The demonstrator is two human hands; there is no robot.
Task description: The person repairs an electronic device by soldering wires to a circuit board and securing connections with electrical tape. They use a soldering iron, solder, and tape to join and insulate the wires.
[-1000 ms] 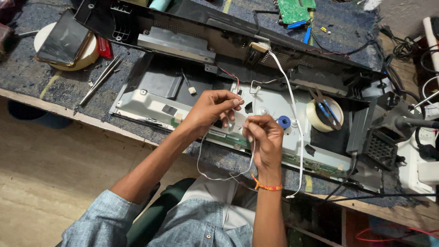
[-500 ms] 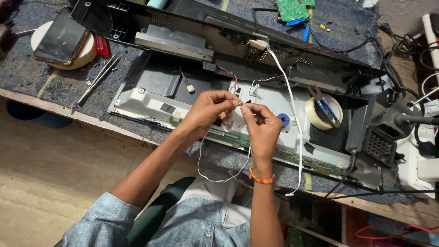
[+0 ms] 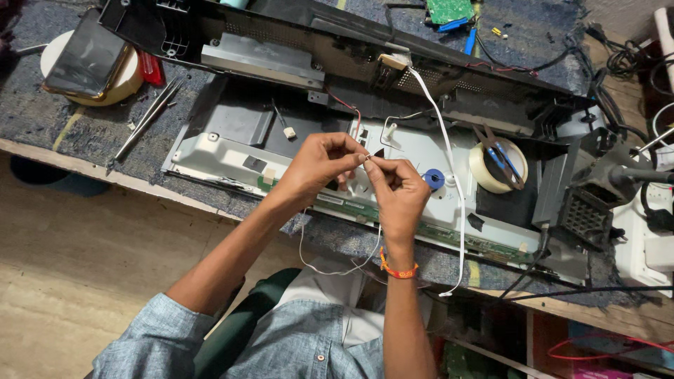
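Centrally, left hand (image 3: pixel 319 165) and right hand (image 3: pixel 399 193) meeting fingertip to fingertip, both pinching a thin white wire (image 3: pixel 342 265) — ends held between thumbs and forefingers, slack drooping in a loop toward the lap. Directly beneath, an opened flat-screen set with its pale metal panel (image 3: pixel 225 158) lying on the worktop (image 3: pixel 63 151), black back cover (image 3: pixel 337 42) tilted up behind. Just beside the right hand, a small blue spool (image 3: pixel 433 178); further right, a roll of tape (image 3: pixel 491 168) with scissors (image 3: pixel 495 151) resting across it. Running down past the right wrist, a flat white ribbon cable (image 3: pixel 449 175), close to the hands but not touching. Far left, a phone (image 3: pixel 88 60) sitting on a round container, tweezers (image 3: pixel 146 118) near it — well apart from the hands.
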